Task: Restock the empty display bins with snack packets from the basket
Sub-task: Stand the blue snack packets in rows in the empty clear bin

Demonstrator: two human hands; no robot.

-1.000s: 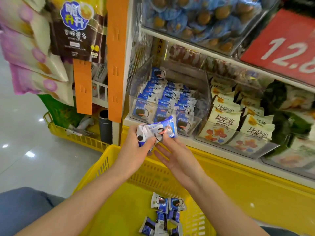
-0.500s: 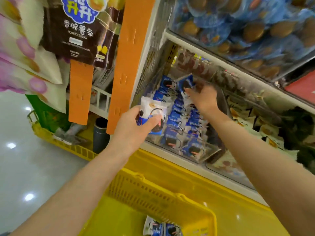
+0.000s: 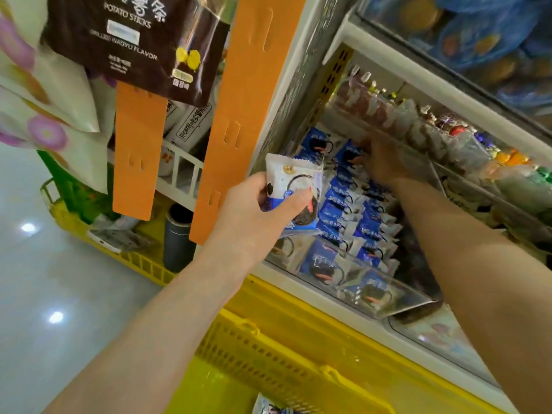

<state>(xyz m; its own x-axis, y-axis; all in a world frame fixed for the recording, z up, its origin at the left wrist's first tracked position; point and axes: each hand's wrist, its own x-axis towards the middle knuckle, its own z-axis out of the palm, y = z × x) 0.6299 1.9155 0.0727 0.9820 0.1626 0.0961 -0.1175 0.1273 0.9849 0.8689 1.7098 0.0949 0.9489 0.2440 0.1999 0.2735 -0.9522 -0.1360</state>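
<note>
Clear plastic bin (image 3: 385,297) holds blue packets | left hand (image 3: 254,216) grips a snack packet (image 3: 294,189) | right hand (image 3: 385,165) deep in bin (blurred; grip unclear) | yellow basket (image 3: 268,354) below

A white shelf (image 3: 298,273) ran diagonally from centre frame toward the lower right. On it sat a clear display bin (image 3: 388,297) packed with rows of blue-and-white snack packets (image 3: 343,210). Beside it, further right, stood another clear bin (image 3: 442,336); its contents were too blurred to tell.
</note>
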